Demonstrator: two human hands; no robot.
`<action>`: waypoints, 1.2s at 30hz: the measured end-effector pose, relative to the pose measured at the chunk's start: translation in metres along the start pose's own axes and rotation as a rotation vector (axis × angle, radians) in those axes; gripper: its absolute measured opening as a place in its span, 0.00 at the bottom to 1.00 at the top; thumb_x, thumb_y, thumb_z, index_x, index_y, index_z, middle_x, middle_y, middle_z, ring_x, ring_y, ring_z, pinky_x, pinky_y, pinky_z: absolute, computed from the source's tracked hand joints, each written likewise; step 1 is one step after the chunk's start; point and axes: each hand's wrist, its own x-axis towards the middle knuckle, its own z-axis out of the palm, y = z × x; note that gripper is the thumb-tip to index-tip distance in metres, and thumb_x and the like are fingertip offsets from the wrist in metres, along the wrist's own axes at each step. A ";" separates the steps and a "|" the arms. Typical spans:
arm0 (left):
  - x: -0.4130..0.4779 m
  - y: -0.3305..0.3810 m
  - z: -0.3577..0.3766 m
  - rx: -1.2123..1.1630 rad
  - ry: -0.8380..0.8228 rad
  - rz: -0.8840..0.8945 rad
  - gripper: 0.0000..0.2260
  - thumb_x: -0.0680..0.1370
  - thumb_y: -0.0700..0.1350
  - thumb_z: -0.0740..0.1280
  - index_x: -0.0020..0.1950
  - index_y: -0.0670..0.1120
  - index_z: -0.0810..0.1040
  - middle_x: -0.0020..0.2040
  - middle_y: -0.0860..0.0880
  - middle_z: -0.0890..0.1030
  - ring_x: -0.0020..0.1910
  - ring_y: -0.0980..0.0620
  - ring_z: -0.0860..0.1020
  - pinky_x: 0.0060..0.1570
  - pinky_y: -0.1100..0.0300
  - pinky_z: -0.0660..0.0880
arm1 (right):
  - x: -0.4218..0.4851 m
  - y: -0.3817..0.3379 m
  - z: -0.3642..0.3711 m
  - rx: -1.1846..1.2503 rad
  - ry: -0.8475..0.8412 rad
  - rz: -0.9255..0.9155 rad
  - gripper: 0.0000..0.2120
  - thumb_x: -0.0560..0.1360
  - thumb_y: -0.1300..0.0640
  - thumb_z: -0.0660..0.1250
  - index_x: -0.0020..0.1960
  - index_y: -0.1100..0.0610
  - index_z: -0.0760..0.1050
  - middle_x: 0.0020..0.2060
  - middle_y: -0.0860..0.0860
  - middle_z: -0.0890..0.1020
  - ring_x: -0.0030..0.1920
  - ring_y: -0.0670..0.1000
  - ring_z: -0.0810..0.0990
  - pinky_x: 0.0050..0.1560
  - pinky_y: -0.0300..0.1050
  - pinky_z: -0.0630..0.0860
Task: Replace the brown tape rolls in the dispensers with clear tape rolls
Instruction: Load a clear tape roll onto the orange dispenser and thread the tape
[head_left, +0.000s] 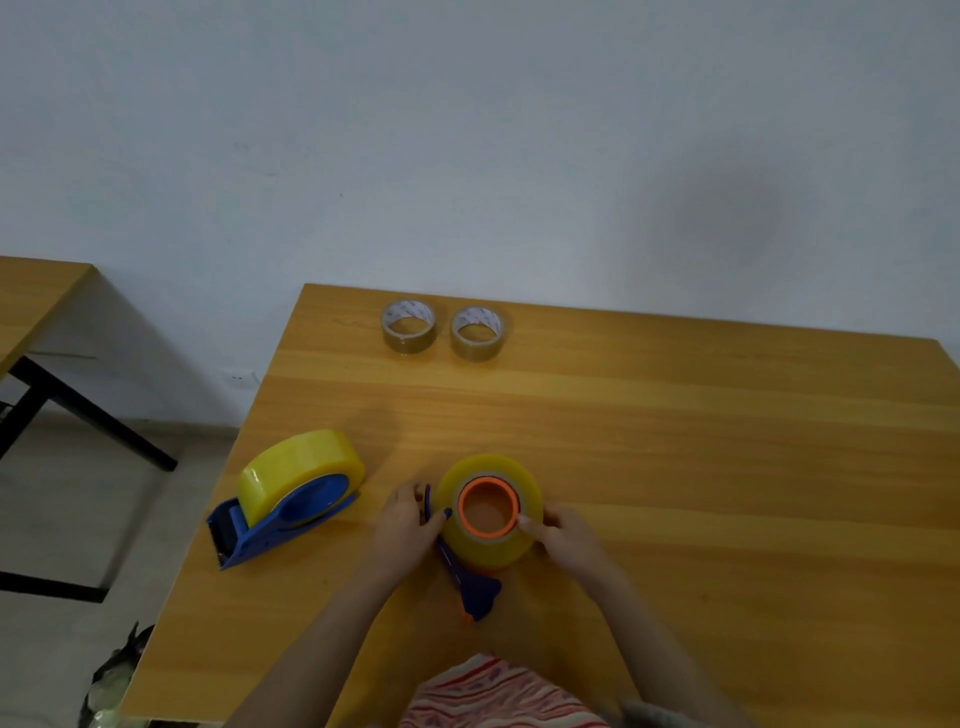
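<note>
Two brown tape rolls (408, 328) (477, 333) lie flat near the table's far edge. A blue dispenser (270, 525) at the left carries a yellowish clear tape roll (296, 462). Close to me a second clear roll (488, 540) sits around an orange hub (488, 506) on another blue dispenser (475, 592), which lies on its side. My left hand (402, 525) grips the dispenser's blue frame at the roll's left. My right hand (563, 532) holds the roll's right side, thumb on the orange hub's rim.
The wooden table (675, 441) stands against a white wall. A second table (36, 296) with black legs is at the far left. A dark bag (117, 680) lies on the floor by the near left corner.
</note>
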 end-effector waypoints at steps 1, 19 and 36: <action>-0.003 0.002 0.004 -0.021 -0.010 0.003 0.24 0.76 0.47 0.65 0.69 0.41 0.63 0.65 0.42 0.72 0.62 0.45 0.73 0.59 0.52 0.75 | -0.001 -0.001 0.000 -0.018 0.000 -0.010 0.14 0.78 0.51 0.63 0.52 0.61 0.78 0.36 0.50 0.79 0.34 0.47 0.77 0.36 0.35 0.70; -0.001 0.032 0.019 0.121 0.124 -0.173 0.20 0.74 0.49 0.68 0.58 0.37 0.69 0.34 0.49 0.72 0.28 0.54 0.70 0.21 0.63 0.64 | -0.014 -0.011 0.000 0.015 0.033 -0.104 0.21 0.77 0.53 0.65 0.69 0.54 0.69 0.60 0.43 0.74 0.64 0.46 0.71 0.65 0.49 0.72; -0.022 0.011 0.033 -0.054 0.206 -0.104 0.15 0.71 0.49 0.72 0.48 0.43 0.71 0.37 0.44 0.78 0.45 0.38 0.79 0.33 0.55 0.68 | -0.014 -0.052 -0.021 -0.225 -0.162 -0.484 0.34 0.70 0.71 0.67 0.72 0.54 0.63 0.67 0.43 0.71 0.60 0.27 0.67 0.53 0.19 0.64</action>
